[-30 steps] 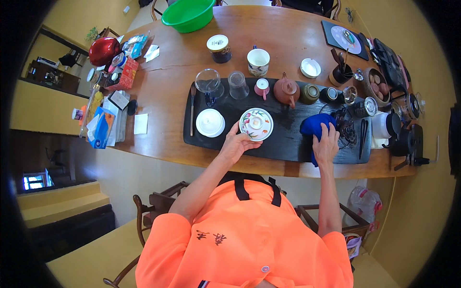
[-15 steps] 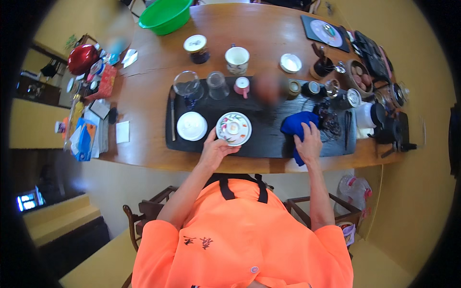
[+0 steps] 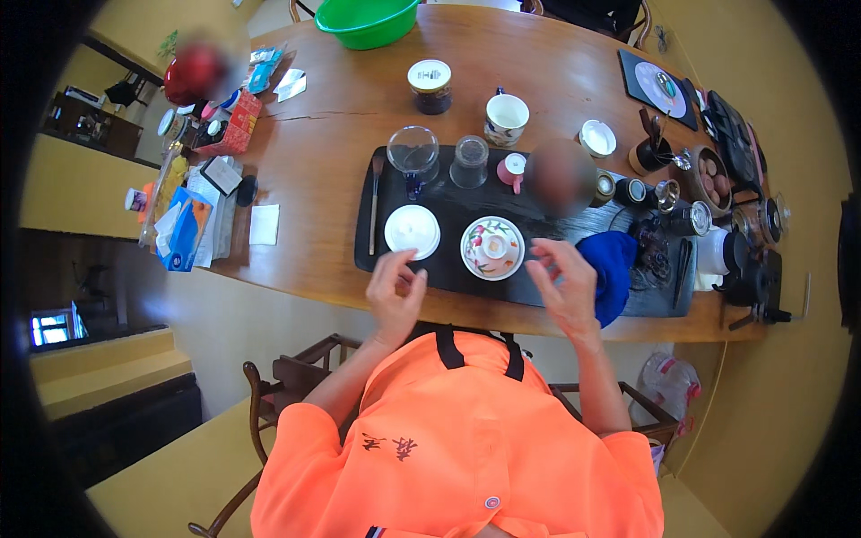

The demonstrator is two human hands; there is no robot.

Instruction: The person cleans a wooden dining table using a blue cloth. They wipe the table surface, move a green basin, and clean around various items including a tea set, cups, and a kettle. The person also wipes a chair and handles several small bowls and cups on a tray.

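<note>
A floral lidded teacup (image 3: 492,247) rests on the black tea tray (image 3: 448,208), and to its left sits a round white lidded dish (image 3: 413,231). My left hand (image 3: 396,294) is open and empty at the front edge of the white dish, thumb and fingers apart; I cannot tell whether a fingertip touches it. To the right of the floral teacup my right hand (image 3: 567,285) hovers open, its fingers curved and holding nothing. Just beyond that hand, a bunched blue cloth (image 3: 612,273) hangs partly over the tray's front edge.
Along the tray's back stand a glass pitcher (image 3: 413,151), a clear glass (image 3: 469,163) and a small pink cup (image 3: 512,169). A brush (image 3: 375,206) lies at its left end. Behind are a white mug (image 3: 507,118) and a lidded jar (image 3: 430,88). Black tongs (image 3: 683,262) lie at right.
My right hand has left the blue cloth and moved toward the floral teacup. My left hand has let go of the floral teacup and shifted to the white dish. The view has shifted.
</note>
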